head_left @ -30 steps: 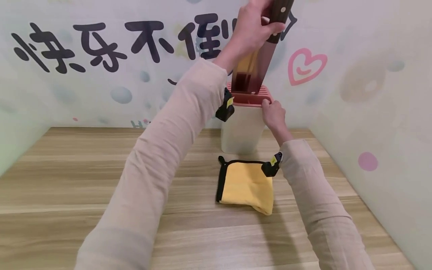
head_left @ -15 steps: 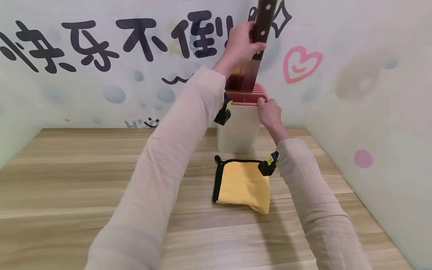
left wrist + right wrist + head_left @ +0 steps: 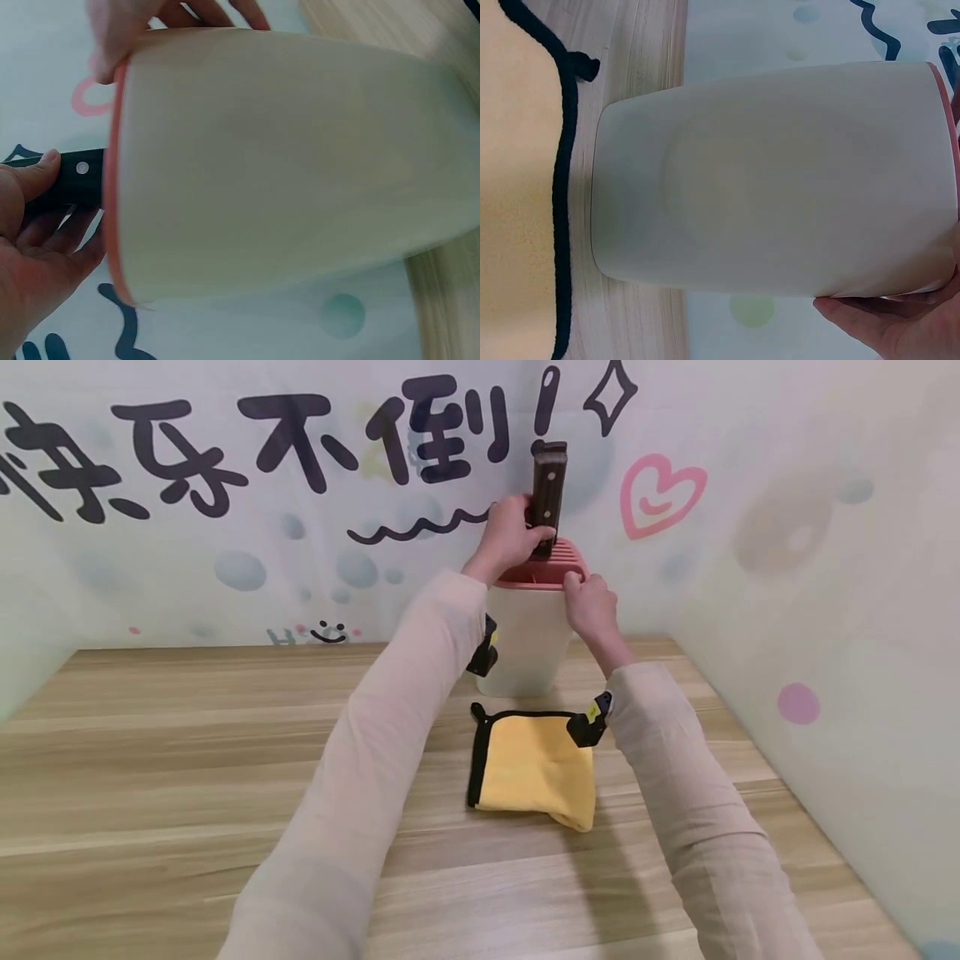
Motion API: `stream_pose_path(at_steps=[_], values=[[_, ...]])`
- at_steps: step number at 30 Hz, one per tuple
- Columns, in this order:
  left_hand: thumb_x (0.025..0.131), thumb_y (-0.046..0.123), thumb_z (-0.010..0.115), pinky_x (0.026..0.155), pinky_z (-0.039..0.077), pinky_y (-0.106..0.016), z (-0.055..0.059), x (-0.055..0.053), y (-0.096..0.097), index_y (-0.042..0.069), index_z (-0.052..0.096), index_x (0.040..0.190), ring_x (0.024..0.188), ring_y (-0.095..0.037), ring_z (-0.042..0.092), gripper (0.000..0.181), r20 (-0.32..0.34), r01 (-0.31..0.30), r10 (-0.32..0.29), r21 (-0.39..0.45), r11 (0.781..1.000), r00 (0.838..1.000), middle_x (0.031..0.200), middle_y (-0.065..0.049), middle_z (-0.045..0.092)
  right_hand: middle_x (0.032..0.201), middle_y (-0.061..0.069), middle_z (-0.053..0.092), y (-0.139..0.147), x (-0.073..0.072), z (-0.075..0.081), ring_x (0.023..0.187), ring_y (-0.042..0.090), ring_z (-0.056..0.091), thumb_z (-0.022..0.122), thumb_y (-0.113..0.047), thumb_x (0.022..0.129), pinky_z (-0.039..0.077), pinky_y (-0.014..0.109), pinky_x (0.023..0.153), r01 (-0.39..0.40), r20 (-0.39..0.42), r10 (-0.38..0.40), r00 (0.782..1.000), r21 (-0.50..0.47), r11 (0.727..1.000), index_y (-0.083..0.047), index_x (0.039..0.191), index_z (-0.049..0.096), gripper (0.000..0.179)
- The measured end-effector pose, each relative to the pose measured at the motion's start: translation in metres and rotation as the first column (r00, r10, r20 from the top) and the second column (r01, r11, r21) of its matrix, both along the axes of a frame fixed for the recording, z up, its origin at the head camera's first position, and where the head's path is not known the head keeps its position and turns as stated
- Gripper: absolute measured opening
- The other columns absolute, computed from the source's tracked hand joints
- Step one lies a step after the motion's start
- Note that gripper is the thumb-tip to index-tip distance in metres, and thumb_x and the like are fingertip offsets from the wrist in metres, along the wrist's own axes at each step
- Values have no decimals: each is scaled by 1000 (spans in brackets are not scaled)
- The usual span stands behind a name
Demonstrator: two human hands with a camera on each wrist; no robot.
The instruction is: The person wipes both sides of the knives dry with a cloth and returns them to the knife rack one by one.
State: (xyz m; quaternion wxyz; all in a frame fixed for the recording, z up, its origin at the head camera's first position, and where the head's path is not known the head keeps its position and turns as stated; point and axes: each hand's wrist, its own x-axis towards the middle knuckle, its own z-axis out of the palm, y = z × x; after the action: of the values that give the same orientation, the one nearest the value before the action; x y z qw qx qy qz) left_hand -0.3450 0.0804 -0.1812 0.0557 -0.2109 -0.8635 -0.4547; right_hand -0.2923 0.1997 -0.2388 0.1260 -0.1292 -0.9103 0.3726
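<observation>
A white knife block with a pink slotted top stands upright at the back of the table. My left hand grips the dark riveted handle of a knife just above the slots, and its blade is hidden inside the block. In the left wrist view the knife handle meets the pink rim, with the thumb along it. My right hand holds the block's right upper edge. From the right wrist view, the right hand's fingers lie against the block's side near the rim.
A folded yellow cloth with black edging lies in front of the block on the wooden table. Behind stands a printed wall, and another wall borders the table on the right.
My left hand has moved down with the knife, and the blade that showed above the block has sunk into it. The right hand has kept its hold on the rim.
</observation>
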Motion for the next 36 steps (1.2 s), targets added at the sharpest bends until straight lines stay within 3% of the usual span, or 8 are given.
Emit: stream_pose_path(at_steps=[4,10,21,25,31,33,36], values=[[87,17,57,94,38,-21,-8,-1,-2,2,48,122,104,-17,52,38,15,-34,34,-15,999,999,117,-11,56,93,16,44,-2,1,2,85,28,42,28,-28,87,37,32,67,-5,10,5,1000,-7,1000,3,97,43,36],[89,20,53,93,39,-22,-10,-3,-2,2,46,122,104,-18,52,38,33,-49,50,-25,998,998,119,-11,54,97,19,46,-3,0,3,90,29,43,29,-27,87,39,36,74,2,-1,-2,1000,-16,1000,2,95,43,34],[92,22,48,89,41,-23,-15,3,-11,-1,46,118,97,-18,50,35,36,-77,81,-93,993,996,115,-12,54,82,10,38,-7,-1,-1,72,22,39,29,-27,87,31,25,54,-35,-1,35,999,-26,999,-6,82,36,22],[91,19,49,84,42,-25,-16,5,-15,-2,52,111,90,-18,50,29,-6,-62,62,-162,985,998,107,-13,57,81,9,38,-5,-2,0,68,21,39,29,-27,87,31,24,53,-37,14,37,999,-19,999,-5,85,37,24],[90,18,49,80,42,-28,-18,8,-22,-2,58,103,86,-20,50,26,-85,-31,2,-341,939,996,100,-14,59,81,10,38,-2,-3,-2,69,21,39,29,-27,87,32,24,53,-49,37,50,998,-21,999,-6,84,36,23],[90,19,48,80,42,-28,-20,11,-27,-1,57,106,87,-20,50,28,-92,-25,-8,-355,934,996,102,-13,59,81,10,39,0,-4,-2,72,22,40,28,-28,87,32,25,55,-48,35,49,998,-8,999,-6,83,36,23],[91,21,48,79,44,-29,-25,19,-37,0,53,116,90,-22,53,33,-104,-35,2,-317,948,995,105,-13,59,80,10,38,6,-3,-5,74,24,40,28,-29,88,32,27,57,-45,20,45,999,3,999,-8,78,34,24]])
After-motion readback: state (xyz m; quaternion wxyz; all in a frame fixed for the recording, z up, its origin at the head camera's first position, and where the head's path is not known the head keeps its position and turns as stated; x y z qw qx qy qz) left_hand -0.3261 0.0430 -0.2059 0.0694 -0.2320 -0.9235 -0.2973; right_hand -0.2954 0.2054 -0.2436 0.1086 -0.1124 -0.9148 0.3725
